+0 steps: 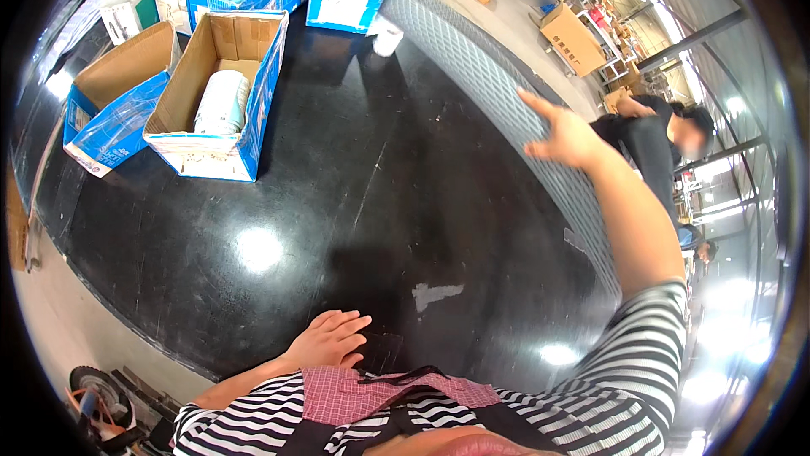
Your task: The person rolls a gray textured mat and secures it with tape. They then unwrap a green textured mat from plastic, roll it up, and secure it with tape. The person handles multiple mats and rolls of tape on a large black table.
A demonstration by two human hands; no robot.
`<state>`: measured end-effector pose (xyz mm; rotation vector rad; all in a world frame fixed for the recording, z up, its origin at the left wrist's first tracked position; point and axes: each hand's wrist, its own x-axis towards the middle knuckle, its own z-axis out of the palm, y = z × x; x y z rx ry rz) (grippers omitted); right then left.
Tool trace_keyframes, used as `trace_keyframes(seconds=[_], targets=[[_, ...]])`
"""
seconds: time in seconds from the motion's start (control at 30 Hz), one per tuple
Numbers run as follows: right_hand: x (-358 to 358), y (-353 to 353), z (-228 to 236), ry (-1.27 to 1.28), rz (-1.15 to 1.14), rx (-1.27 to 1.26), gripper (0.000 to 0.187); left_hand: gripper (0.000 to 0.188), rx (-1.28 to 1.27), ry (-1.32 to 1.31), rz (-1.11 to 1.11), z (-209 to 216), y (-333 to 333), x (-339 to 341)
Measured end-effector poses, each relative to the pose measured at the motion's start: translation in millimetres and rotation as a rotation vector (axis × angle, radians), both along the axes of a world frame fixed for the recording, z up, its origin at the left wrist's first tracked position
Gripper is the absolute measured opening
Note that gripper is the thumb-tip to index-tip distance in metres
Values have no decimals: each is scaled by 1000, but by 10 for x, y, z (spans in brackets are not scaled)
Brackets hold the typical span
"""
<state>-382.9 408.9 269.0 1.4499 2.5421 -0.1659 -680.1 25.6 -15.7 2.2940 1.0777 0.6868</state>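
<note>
My right hand [567, 137] reaches out to the right, over the grey mesh strip [481, 76] that runs along the table's right edge. Its fingers are apart, and nothing shows in them; whether it touches the mesh I cannot tell. Close to my body, my left hand [336, 338] rests at the near edge of the black table [380, 203], fingers stretched out and holding nothing. A small white cup-like piece [387, 40] stands at the far end, beside the mesh. White stacked cups [223, 103] lie inside an open blue carton [173, 151] at the far left.
Another open blue carton [110, 131] leans beside it. Further cartons [342, 5] with light-blue cups stand behind. Past the mesh, a person in dark clothes [645, 131] sits at the right, and brown boxes [574, 38] stand on the floor. A wheel [99, 388] shows at lower left.
</note>
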Motion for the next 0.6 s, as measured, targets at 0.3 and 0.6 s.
trace_keyframes(seconds=[0.3,0.6], targets=[[1474,-3226,-484,703,-488,-487,117,67,194,-278,633,543,1043,-111],[1960,-4710,-869,477,-537,-476,106,57,144,-95,591,105,1859,-167]])
